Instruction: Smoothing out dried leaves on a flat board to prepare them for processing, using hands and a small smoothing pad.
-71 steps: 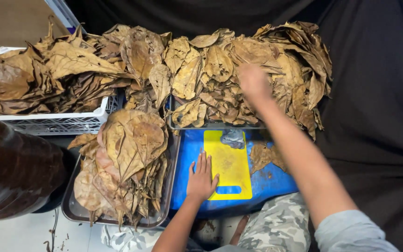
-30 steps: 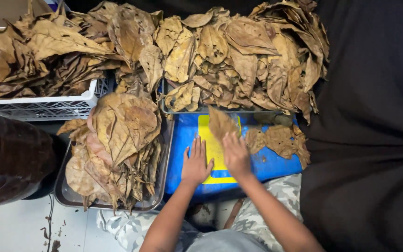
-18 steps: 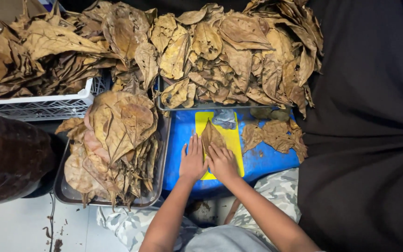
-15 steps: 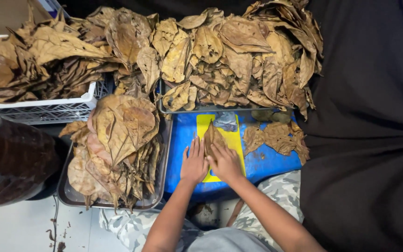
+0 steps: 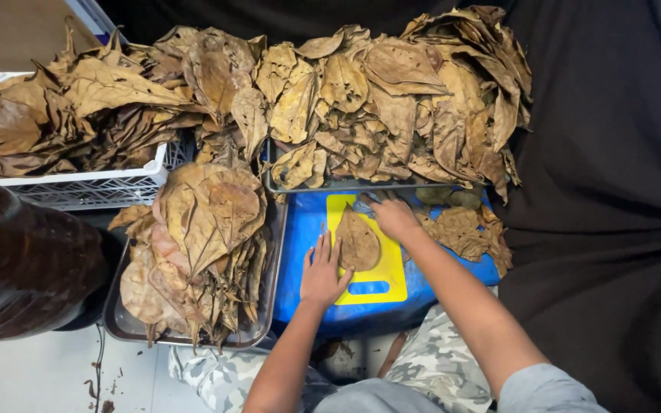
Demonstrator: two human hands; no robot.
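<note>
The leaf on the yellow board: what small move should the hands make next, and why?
Probably press the leaf flat: it lies on the yellow board, the left hand flat beside its lower edge and the right hand at its top, near a small grey thing, perhaps a tool.

Leaf (image 5: pixel 359 239): brown, dry
Board (image 5: pixel 393 281): yellow
Stool (image 5: pixel 304 229): blue
Crate (image 5: pixel 86 187): white lattice
Trousers (image 5: pixel 437 363): grey camouflage
Cloth (image 5: pixel 613 191): black
</note>
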